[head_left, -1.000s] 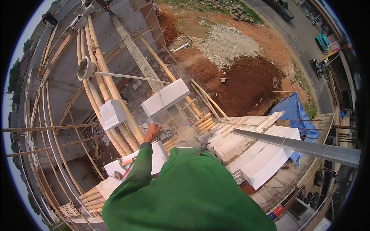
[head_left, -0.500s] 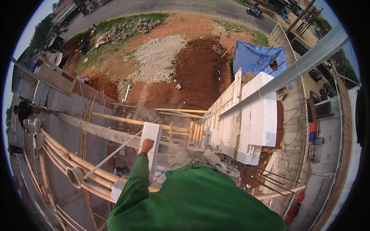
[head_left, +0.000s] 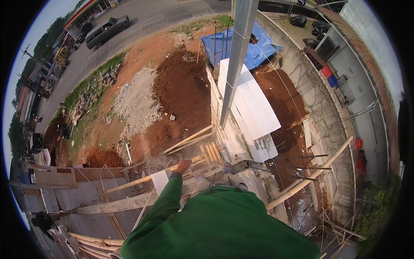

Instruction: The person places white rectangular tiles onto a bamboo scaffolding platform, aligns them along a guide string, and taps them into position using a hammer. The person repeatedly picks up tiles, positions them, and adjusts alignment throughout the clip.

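Observation:
My left hand (head_left: pixel 183 165), at the end of a green sleeve, reaches forward just right of a white block (head_left: pixel 161 180). Its fingers look curled closed; whatever they hold, if anything, is hidden. The block lies partly behind my left forearm, by a long concrete beam (head_left: pixel 116 204). Below the hand, my feet (head_left: pixel 227 167) in sandals stand high on the structure, beside several short upright bamboo pieces (head_left: pixel 210 152). My right hand does not show.
A metal beam (head_left: pixel 238 52) slants up ahead, beside a white block wall (head_left: pixel 249 101). Bamboo poles (head_left: pixel 97 241) span the lower left, another pole (head_left: pixel 308 179) the right. Rebar (head_left: pixel 297 156) sticks out at right. Red soil (head_left: pixel 181 86) lies well below.
My view has swung to the right, and the wall and metal beam sit further left. My left hand has come off the white block's top and moved to its right.

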`<action>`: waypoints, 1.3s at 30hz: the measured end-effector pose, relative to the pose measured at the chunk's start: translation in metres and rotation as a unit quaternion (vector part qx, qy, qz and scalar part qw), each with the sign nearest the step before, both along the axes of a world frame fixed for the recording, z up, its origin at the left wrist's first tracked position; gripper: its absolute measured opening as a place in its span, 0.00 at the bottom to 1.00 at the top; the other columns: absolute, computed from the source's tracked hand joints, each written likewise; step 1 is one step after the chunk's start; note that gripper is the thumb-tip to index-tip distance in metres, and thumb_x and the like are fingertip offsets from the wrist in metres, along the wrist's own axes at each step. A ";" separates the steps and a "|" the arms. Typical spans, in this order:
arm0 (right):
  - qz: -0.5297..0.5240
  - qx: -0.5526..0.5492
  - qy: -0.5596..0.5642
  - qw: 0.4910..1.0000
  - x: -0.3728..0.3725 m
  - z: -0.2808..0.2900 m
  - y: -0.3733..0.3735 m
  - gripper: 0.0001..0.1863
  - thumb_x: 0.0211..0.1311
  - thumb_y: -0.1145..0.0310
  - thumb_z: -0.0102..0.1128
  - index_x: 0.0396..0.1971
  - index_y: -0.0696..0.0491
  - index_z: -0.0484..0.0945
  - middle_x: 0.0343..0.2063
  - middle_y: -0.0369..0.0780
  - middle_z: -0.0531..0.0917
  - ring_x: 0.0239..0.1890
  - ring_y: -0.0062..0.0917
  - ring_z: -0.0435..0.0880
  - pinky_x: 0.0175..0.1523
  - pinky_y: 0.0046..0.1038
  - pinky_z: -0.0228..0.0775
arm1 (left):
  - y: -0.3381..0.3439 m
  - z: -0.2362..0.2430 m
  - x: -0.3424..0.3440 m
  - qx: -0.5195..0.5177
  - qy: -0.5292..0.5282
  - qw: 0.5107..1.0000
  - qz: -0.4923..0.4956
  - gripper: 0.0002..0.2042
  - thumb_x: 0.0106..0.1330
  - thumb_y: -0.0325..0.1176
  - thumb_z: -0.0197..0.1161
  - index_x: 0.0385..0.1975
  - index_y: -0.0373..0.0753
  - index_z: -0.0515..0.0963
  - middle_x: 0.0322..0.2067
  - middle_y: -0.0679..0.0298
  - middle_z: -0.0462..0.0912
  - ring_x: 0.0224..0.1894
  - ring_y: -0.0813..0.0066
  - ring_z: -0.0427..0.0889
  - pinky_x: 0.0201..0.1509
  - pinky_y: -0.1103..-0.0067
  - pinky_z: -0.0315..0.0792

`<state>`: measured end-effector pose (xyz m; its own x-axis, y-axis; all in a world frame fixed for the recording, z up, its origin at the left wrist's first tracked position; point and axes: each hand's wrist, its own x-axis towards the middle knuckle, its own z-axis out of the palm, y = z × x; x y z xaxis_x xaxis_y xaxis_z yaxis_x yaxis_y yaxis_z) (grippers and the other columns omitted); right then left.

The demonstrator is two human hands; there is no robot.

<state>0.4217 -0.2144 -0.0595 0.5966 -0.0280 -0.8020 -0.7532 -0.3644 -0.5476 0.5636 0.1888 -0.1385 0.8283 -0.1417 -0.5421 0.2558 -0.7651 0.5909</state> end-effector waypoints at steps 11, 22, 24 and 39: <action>-0.219 -0.140 0.073 0.963 -0.185 0.010 -0.058 0.23 0.64 0.55 0.62 0.50 0.56 0.81 0.44 0.52 0.87 0.44 0.46 0.88 0.47 0.46 0.77 | -0.254 0.089 0.138 -0.218 0.069 0.973 -0.025 0.19 0.74 0.43 0.59 0.52 0.32 0.81 0.38 0.62 0.85 0.35 0.75 0.83 0.37 0.75 0.78; -0.326 -0.278 0.185 0.884 -0.310 0.058 0.060 0.24 0.64 0.57 0.61 0.54 0.57 0.77 0.43 0.54 0.86 0.48 0.50 0.86 0.53 0.51 0.77 | -0.443 0.144 0.221 -0.248 0.166 0.936 0.185 0.40 0.68 0.59 0.65 0.68 0.30 0.67 0.64 0.47 0.71 0.60 0.49 0.72 0.64 0.44 0.66; -0.411 -0.311 0.102 0.851 -0.295 0.071 0.075 0.21 0.63 0.64 0.61 0.53 0.59 0.75 0.39 0.56 0.86 0.44 0.55 0.85 0.50 0.51 0.77 | -0.450 0.155 0.221 -0.259 0.227 0.913 0.218 0.36 0.72 0.55 0.61 0.72 0.38 0.64 0.72 0.51 0.62 0.71 0.48 0.64 0.71 0.40 0.56; -0.489 -0.397 0.413 0.657 -0.363 0.105 0.083 0.19 0.61 0.65 0.63 0.51 0.55 0.81 0.53 0.46 0.82 0.62 0.44 0.75 0.59 0.46 0.73 | -0.431 0.132 0.255 -0.218 0.109 0.969 -0.046 0.27 0.78 0.51 0.54 0.69 0.40 0.67 0.64 0.51 0.67 0.65 0.50 0.70 0.63 0.56 0.74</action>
